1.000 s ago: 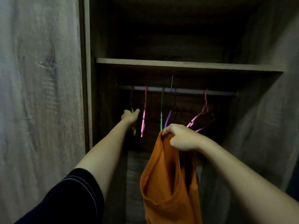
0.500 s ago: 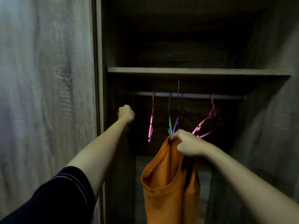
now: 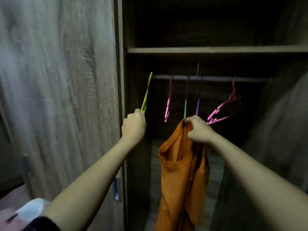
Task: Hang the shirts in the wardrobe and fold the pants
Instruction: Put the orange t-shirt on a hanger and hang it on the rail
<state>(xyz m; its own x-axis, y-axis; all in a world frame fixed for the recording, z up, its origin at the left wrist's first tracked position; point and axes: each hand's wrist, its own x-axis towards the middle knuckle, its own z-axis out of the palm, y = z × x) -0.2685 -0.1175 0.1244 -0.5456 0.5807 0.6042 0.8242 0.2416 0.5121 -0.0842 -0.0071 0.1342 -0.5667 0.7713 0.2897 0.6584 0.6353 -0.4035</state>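
My left hand is clenched round the foot of a yellow-green hanger, which tilts up toward the left end of the rail. I cannot tell whether its hook is clear. I'd lift it free first, then feed one arm at a time into the neck of the orange shirt. My right hand pinches the shirt's top edge before the open wardrobe. Spreading that neck should stop snagging. Inside, the rail carries a pink hanger, a green hanger, a purple hanger and a far pink hanger, all bare.
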